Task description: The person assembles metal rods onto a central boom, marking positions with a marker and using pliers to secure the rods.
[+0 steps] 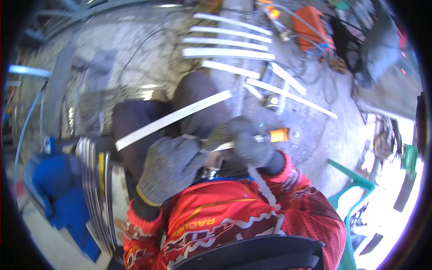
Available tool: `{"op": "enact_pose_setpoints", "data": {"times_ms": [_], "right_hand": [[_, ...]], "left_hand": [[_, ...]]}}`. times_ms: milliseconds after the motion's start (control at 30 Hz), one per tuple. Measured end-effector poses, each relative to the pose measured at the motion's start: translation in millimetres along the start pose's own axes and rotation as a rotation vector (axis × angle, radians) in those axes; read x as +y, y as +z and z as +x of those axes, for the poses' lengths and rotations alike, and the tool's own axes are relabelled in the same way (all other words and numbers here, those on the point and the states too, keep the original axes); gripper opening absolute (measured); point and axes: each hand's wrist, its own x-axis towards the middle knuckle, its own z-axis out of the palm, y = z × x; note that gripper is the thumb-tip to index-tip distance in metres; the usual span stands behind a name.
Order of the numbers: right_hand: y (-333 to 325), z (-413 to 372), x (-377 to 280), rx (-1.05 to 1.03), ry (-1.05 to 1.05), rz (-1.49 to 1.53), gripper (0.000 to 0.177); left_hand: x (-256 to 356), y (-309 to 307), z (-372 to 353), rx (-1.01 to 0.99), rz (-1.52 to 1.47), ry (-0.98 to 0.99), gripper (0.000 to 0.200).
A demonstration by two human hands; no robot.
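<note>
My left hand [173, 164], in a grey knit glove, is closed in front of my belly. A small brownish piece [214, 160] shows at its fingertips, but I cannot tell what it is. My right hand [252, 143], gloved alike, is wrapped round a slim tool with an orange end [279, 135]. A shiny metal tip [223, 146] juts from that fist toward my left hand. Below the right wrist hangs a pale ribbon-like strip [263, 186]. Across my thighs, just beyond the hands, lies a long white strip [173, 119].
Several white strips [229, 53] lie on the concrete floor ahead, with a tape measure [272, 102] near them. An orange case [311, 29] and cables are at the upper right. Metal bars [96, 193] stand beside a blue chair [58, 184]; a green chair [355, 189] is at right.
</note>
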Motion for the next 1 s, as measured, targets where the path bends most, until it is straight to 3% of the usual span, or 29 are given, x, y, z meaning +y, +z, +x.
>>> {"op": "enact_pose_setpoints", "data": {"times_ms": [33,67,100,133,300,367,433,500,567,600,633,700,800,933,967,1000], "right_hand": [[19,14,15,0.014,-0.25,0.13,0.027],[4,46,-52,0.097,-0.093,0.856,0.023],[19,42,-42,0.066,-0.167,1.039,0.025],[37,46,-37,0.205,-0.327,1.095,0.033],[39,52,-48,0.179,-0.281,1.081,0.045],[39,57,-57,0.23,-0.153,1.107,0.049],[24,62,-63,0.277,-0.143,1.055,0.043],[4,71,-63,0.348,0.043,0.867,0.037],[-12,87,-21,0.362,-0.237,0.519,0.027],[-19,80,-20,0.455,-0.046,0.493,0.038],[-28,75,-17,0.463,-0.058,0.507,0.038],[-43,66,-8,0.713,0.333,0.657,0.033],[-34,53,18,0.767,0.484,0.809,0.023],[17,51,23,0.772,0.521,1.081,0.017],[32,55,24,0.721,0.416,1.058,0.017],[41,56,27,0.672,0.315,1.033,0.017]], "left_hand": [[7,-6,4,-0.04,-0.017,-0.071,0.017],[4,-5,2,-0.051,-0.027,-0.061,0.017],[1,-3,1,-0.062,-0.031,-0.062,0.017],[1,-4,1,-0.067,-0.043,-0.038,0.017],[7,-10,11,-0.047,0.022,0.026,0.017],[4,-8,18,0.004,0.001,0.075,0.017],[2,-11,30,-0.101,0.066,0.023,0.017],[-12,-13,53,-0.159,0.032,0.024,0.023],[-24,-17,76,-0.231,-0.214,-0.207,0.029],[-31,-21,75,-0.239,-0.197,-0.213,0.029],[-43,-22,73,-0.192,-0.115,-0.242,0.034],[-67,-11,59,-0.153,-0.019,-0.257,0.04],[-104,26,-3,-0.173,0.051,-0.281,0.045],[-125,4,34,-0.197,0.032,-0.329,0.034],[-123,-5,60,-0.22,0.135,-0.426,0.029],[-137,-6,80,-0.15,0.161,-0.335,0.028]]}}
